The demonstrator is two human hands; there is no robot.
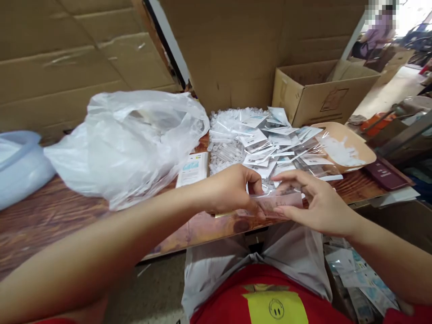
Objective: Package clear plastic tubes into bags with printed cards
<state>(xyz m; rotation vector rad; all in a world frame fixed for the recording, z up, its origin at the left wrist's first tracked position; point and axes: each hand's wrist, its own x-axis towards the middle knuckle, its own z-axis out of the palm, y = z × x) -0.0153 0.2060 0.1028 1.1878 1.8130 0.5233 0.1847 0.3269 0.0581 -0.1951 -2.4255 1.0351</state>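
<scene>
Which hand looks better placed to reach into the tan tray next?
Probably the right hand: it is nearer the tan tray, while the left hand would have to reach across it. Both hands are holding the clear packet, so one must let go first.

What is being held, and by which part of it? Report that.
A clear printed plastic packet: the left hand holds its left end, the right hand its right side.

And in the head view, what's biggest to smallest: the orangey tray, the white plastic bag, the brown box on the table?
1. White plastic bag
2. Brown box
3. Orangey tray, partly covered
</scene>
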